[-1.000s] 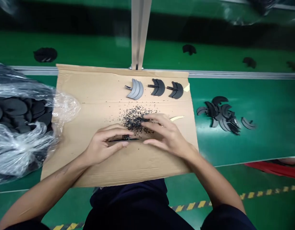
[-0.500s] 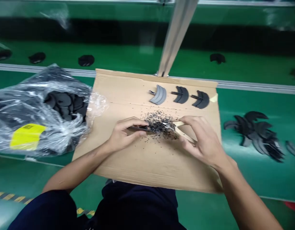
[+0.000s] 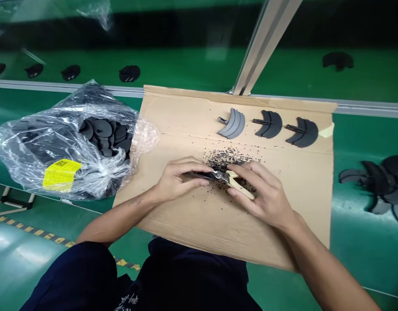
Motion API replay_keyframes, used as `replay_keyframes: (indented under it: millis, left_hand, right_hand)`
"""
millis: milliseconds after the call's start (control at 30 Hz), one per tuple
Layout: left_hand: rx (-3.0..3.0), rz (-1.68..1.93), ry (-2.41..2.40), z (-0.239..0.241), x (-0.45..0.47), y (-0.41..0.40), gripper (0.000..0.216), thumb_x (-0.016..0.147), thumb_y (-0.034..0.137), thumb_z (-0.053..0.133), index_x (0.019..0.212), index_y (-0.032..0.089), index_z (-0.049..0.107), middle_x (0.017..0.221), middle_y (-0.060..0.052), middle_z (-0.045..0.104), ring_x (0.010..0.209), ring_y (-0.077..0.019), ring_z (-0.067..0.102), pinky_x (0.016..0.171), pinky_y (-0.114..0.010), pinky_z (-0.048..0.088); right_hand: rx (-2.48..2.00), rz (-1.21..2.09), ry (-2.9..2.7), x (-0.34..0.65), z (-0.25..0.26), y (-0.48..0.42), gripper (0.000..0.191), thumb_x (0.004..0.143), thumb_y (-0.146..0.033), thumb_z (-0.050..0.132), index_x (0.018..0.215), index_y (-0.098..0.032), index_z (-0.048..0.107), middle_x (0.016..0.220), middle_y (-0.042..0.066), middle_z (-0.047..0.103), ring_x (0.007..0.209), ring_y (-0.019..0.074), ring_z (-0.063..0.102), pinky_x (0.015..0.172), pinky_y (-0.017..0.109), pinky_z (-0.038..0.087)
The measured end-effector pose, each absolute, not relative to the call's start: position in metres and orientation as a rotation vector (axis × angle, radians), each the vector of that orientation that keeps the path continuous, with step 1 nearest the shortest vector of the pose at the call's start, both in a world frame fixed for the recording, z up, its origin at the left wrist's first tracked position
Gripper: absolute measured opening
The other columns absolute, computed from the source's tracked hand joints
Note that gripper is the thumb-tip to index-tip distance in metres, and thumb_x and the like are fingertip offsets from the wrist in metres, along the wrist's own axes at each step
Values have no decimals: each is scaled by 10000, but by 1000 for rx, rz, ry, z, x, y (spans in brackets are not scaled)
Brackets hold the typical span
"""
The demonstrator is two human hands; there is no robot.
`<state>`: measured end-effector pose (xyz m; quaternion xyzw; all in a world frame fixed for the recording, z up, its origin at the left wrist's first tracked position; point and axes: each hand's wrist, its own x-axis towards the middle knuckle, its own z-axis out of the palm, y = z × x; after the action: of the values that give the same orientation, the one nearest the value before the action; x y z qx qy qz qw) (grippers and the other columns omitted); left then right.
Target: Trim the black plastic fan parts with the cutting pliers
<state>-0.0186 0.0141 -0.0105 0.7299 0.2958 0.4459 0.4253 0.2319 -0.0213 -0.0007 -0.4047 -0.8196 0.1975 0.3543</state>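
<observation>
My left hand (image 3: pixel 175 180) pinches a thin flat black part (image 3: pixel 199 175) edge-on over a cardboard sheet (image 3: pixel 186 216). My right hand (image 3: pixel 263 194) grips a small cutter with cream handles (image 3: pixel 239 183), its metal tip at the part's right end. Black trimmings (image 3: pixel 228 157) lie scattered just behind both hands. Three crescent-shaped black parts (image 3: pixel 268 124) with short stems lie in a row at the sheet's far edge.
A clear plastic bag (image 3: pixel 66 142) full of black parts, with a yellow label, sits left of the sheet. A heap of black crescents (image 3: pixel 380 183) lies on the green bench at right. Beyond a metal rail, a green belt carries more black pieces (image 3: pixel 129 73). A slanted metal post (image 3: pixel 263 43) rises behind.
My right hand picked up the cream-handled cutter from the sheet and brought it to the part held by my left hand. The view shifted left, showing more of the bag.
</observation>
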Motion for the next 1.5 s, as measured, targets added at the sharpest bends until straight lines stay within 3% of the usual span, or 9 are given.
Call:
replay_keyframes:
  millis: [300, 500, 767, 867, 1000, 1100, 1233, 1333, 1500]
  left_hand:
    - [1849, 1143, 722, -14, -16, 14, 213, 847, 316, 799, 1013, 182, 795, 895, -80, 802, 804, -144, 737, 736, -252, 608]
    - [1853, 1131, 745, -8, -16, 10, 221, 846, 306, 801, 1023, 176, 781, 891, -74, 785, 815, -141, 722, 742, -250, 598]
    - [2181, 978, 749, -2, -17, 12, 336, 921, 252, 713, 1255, 217, 696, 985, -62, 758, 899, -143, 690, 791, -284, 572]
    - [2272, 1030, 834, -2, -18, 14, 317, 893, 260, 751, 1206, 230, 714, 983, -51, 775, 888, -153, 688, 829, -324, 562]
    - [2096, 1070, 882, 2, -16, 12, 255, 890, 288, 756, 1128, 203, 726, 1002, -56, 785, 859, -134, 706, 768, -274, 574]
    - [2015, 1090, 772, 1, -13, 9, 235, 860, 291, 786, 1048, 169, 715, 977, -71, 777, 918, -154, 729, 809, -270, 599]
    - [2194, 1059, 662, -6, -13, 8, 172, 894, 251, 744, 1029, 158, 692, 964, -86, 766, 926, -165, 733, 822, -277, 611]
    - [2426, 968, 707, -12, -15, 9, 188, 952, 181, 638, 1129, 195, 697, 964, -65, 755, 894, -160, 719, 791, -290, 607]
    - [2363, 939, 685, -12, -17, 11, 269, 953, 157, 610, 1207, 197, 687, 1001, -81, 761, 927, -168, 725, 809, -297, 613]
  right_hand:
    - [-1079, 331, -2221, 233, 2, -24, 343, 966, -280, 674, 1292, -194, 613, 953, 90, 675, 816, 212, 658, 708, 338, 561]
    - [-1106, 417, -2171, 236, 2, -24, 293, 975, -300, 659, 1254, -210, 641, 930, 81, 679, 781, 202, 663, 663, 324, 553]
    - [-1228, 18, -2296, 237, 3, -23, 377, 939, -381, 696, 1260, -186, 666, 921, 97, 699, 750, 224, 609, 646, 355, 484]
    - [-1265, 115, -2219, 236, 3, -24, 375, 945, -388, 686, 1253, -177, 652, 947, 107, 695, 788, 234, 616, 682, 363, 500]
    - [-1278, 604, -1921, 230, 0, -26, 383, 911, -459, 726, 1182, -203, 640, 989, 86, 693, 784, 211, 638, 673, 339, 535]
    - [-1206, 796, -1784, 221, -1, -31, 298, 922, -409, 722, 1129, -214, 634, 969, 69, 703, 762, 192, 649, 660, 323, 552]
    - [-953, 580, -1931, 215, 3, -37, 155, 962, -223, 651, 1116, -204, 656, 887, 71, 720, 748, 192, 666, 638, 325, 536]
    - [-835, 366, -2075, 216, 8, -42, 221, 961, -170, 624, 1175, -210, 661, 923, 85, 748, 765, 200, 672, 625, 335, 515]
    - [-922, 440, -2005, 226, 11, -37, 402, 949, -201, 639, 1346, -242, 587, 919, 71, 732, 763, 206, 679, 667, 354, 541]
